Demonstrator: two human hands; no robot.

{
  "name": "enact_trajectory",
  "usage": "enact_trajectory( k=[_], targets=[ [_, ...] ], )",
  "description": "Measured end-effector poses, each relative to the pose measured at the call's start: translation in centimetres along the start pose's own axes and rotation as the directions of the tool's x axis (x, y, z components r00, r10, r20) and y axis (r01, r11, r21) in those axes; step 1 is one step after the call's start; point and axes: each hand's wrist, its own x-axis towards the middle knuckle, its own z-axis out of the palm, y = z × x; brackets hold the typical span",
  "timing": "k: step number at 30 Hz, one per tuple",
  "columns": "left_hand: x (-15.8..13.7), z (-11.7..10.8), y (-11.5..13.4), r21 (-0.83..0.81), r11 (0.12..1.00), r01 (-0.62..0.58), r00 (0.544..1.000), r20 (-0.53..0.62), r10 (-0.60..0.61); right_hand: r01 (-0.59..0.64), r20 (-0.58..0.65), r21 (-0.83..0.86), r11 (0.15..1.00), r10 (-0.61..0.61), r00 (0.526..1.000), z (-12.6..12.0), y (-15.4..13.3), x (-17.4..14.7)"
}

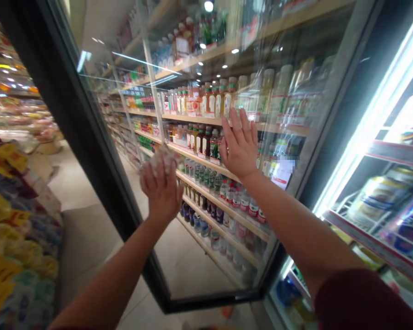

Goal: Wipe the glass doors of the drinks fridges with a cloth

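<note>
A glass cooler door (206, 300) with a black frame stands swung open in front of me. My left hand (161, 188) is at the glass near the door's left edge, its fingers over a pale crumpled cloth (165, 156); motion blurs the cloth's outline. My right hand (240, 145) lies flat toward the glass with fingers spread, holding nothing. A small white label (281, 176) with a red strip sits on the glass to its lower right.
Through the glass, wooden shelves (206, 161) carry rows of drink bottles. On the right is the lit cooler with wire racks and packaged goods (382, 199). Yellow packets (10, 229) are stacked at the left. Pale floor tiles (89, 229) run between.
</note>
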Motion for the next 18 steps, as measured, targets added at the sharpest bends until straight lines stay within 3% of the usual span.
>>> enact_trajectory(
  k=[3,5,9,11,14,16,18],
  targets=[
    [-4.2,1.9,2.1,-0.013,0.968,-0.251,0.961,0.115,0.250,0.015,-0.028,-0.003,1.000,-0.015,0.999,0.0,0.1,-0.1],
    [-3.2,1.8,2.1,0.001,0.958,-0.287,0.951,0.119,0.285,0.018,-0.034,-0.013,1.000,-0.019,0.999,-0.1,0.1,-0.2],
    [4.4,-0.4,-0.2,0.020,0.999,-0.035,0.999,-0.016,0.035,0.020,-0.034,-0.051,0.999,-0.022,0.999,-0.3,0.0,-0.1],
    [5.9,-0.7,-0.7,0.003,1.000,0.031,0.996,-0.084,-0.031,0.024,-0.047,-0.066,0.998,-0.028,0.999,-0.3,0.0,-0.1],
    [2.4,0.5,0.6,-0.004,1.000,0.011,0.997,-0.082,-0.011,0.035,-0.072,-0.068,0.997,-0.040,0.997,-0.3,0.1,-0.1],
    [-0.9,1.6,1.9,-0.003,0.996,-0.085,0.996,-0.024,0.085,0.041,-0.086,-0.061,0.997,-0.046,0.995,-0.2,0.2,-0.1],
    [-1.8,2.0,2.5,0.011,0.987,-0.161,0.987,0.018,0.160,0.050,-0.099,-0.056,0.997,-0.055,0.994,-0.1,0.3,-0.2]
  ],
)
